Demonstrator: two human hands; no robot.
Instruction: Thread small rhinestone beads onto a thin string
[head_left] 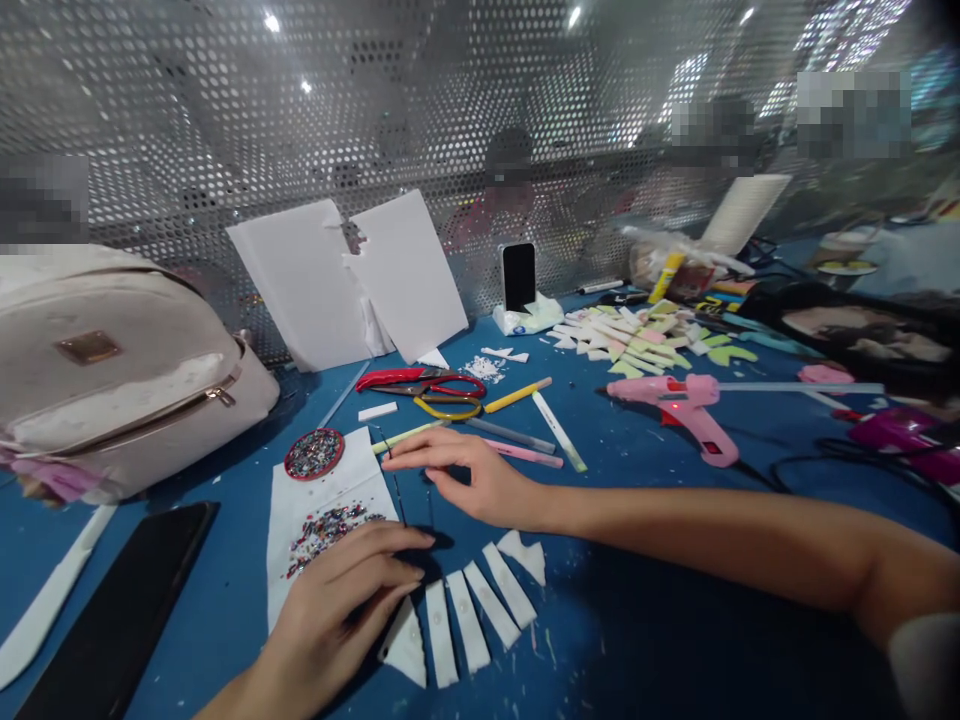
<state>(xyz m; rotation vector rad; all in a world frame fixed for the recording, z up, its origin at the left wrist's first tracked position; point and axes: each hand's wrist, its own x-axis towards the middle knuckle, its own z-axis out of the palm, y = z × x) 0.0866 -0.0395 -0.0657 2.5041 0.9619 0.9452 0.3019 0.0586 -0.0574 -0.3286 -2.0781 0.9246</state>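
Fan of 6 white foam strips (pixel 469 610) on blue table (pixel 675 640), just below the sequin sheet (pixel 322 525); long axes splay outward toward the person. Left hand (pixel 345 590) loosely curled, fingertips pressing fan's top. Right hand (pixel 457 475) flat, released, above the fan.

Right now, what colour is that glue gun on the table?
Pink; the glue gun shows clearly in the head view.

left hand (pixel 341 600) covers the end of the white strips (pixel 469 610); can't tell what its fingers (pixel 405 560) pinch, possibly nothing. Black phone (pixel 112 610) and backpack (pixel 112 370) cropped at frame edge.
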